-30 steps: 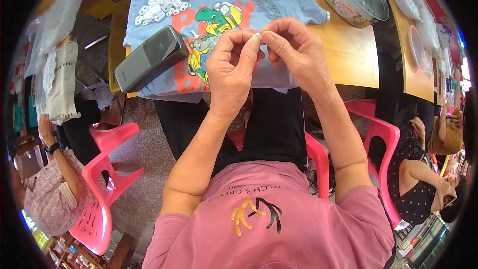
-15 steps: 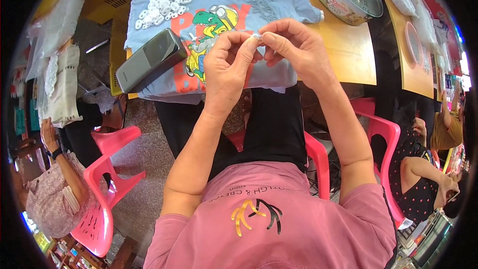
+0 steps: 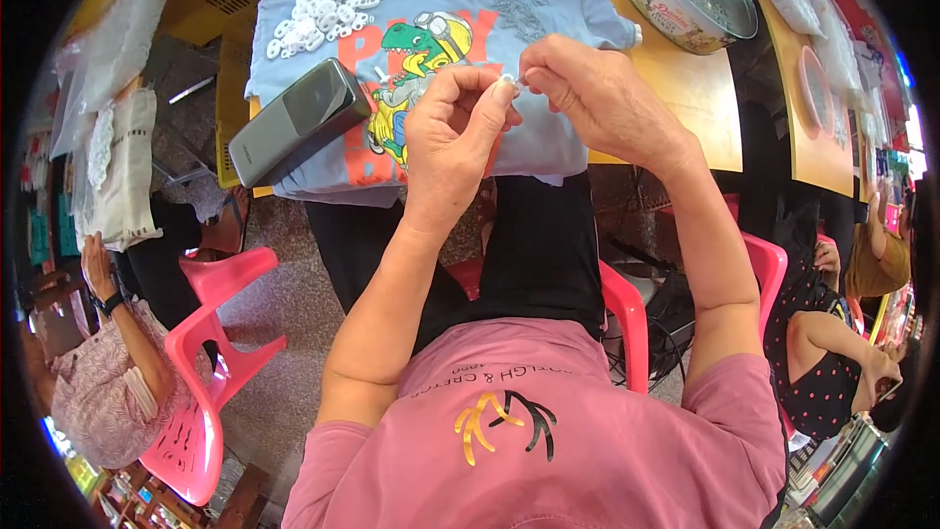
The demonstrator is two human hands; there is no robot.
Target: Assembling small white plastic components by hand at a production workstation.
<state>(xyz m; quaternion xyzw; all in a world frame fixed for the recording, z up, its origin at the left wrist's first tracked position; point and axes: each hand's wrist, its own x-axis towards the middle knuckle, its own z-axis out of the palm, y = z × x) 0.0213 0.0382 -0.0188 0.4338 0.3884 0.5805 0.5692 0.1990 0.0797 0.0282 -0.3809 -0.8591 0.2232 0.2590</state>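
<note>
Above a blue printed T-shirt [image 3: 548, 147] spread on the table, my two hands meet almost fingertip to fingertip. My left hand [image 3: 455, 137] is closed, thumb and forefinger pinching a small white plastic piece [image 3: 510, 79]. Just right of it, my right hand [image 3: 617, 103] is closed too, its fingertips pressed together at the piece's edge; what they hold, if anything, is too small to make out. A pile of white plastic clips [image 3: 328, 10] lies on the shirt's far left. Beyond my right hand, small grey metal bits [image 3: 519, 15] are scattered on the cloth.
A dark box-shaped device [image 3: 299, 122] stands at the shirt's left edge. On the yellow table [image 3: 700, 108], a round tin [image 3: 676, 10] holds many small metal pieces. Pink chairs [image 3: 211, 362] stand to both sides. One person [image 3: 117, 372] sits at left, others at right beside another table.
My right hand has drawn slightly right and turned over more, its back now showing, and its forearm has swung outward. My left hand stays nearly in place with the white piece.
</note>
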